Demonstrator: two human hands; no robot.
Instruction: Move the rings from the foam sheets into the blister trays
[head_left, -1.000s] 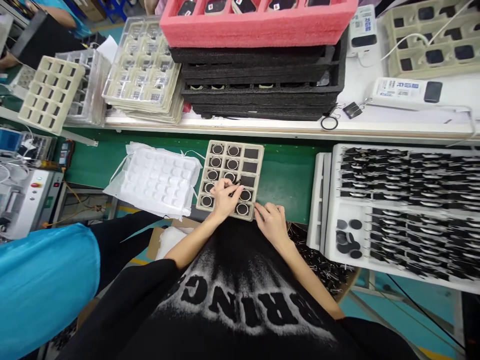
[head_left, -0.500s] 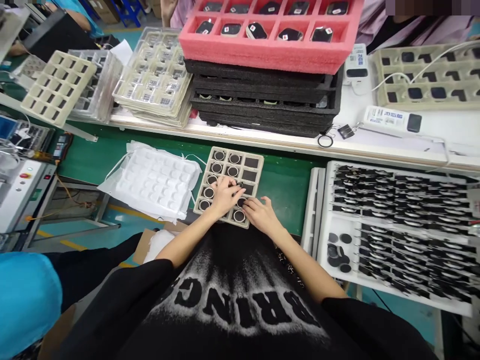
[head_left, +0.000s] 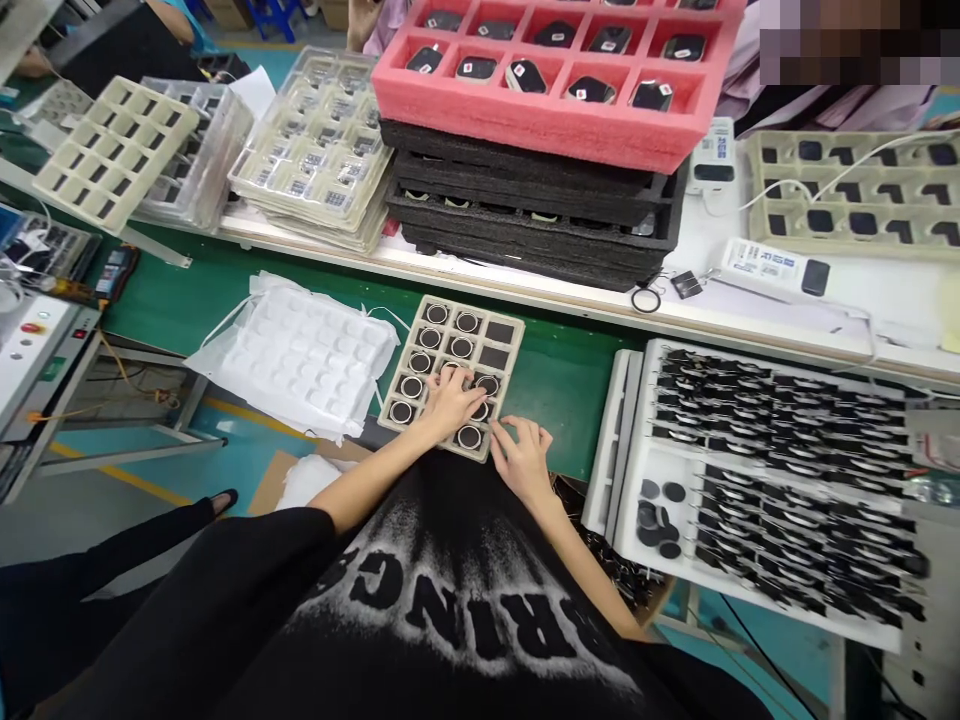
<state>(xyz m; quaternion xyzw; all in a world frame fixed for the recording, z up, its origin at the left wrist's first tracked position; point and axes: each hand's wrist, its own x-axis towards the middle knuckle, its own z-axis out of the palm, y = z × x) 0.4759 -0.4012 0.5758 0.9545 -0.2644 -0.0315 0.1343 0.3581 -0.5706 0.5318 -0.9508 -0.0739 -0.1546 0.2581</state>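
A beige compartment tray lies on the green bench, with round black discs with pale rims in most of its cells. My left hand is over the tray, its thumb and fingertips closed at the edge of a round black part in the right column. Part of the middle column is hidden under this hand. At the tray's right edge is my right hand, its fingers bent and apart with nothing visible in them. The two upper right cells show dark rectangular bottoms without a disc.
Left of the tray lies a white moulded sheet. A white tray of dark strip-like parts and loose black discs stands at right. The shelf behind holds stacked clear trays, pink foam and black foam.
My right hand has drawn back from the tray's right column towards its edge, fingers spreading. The round part at my left fingertips now sits in the third cell of the right column.
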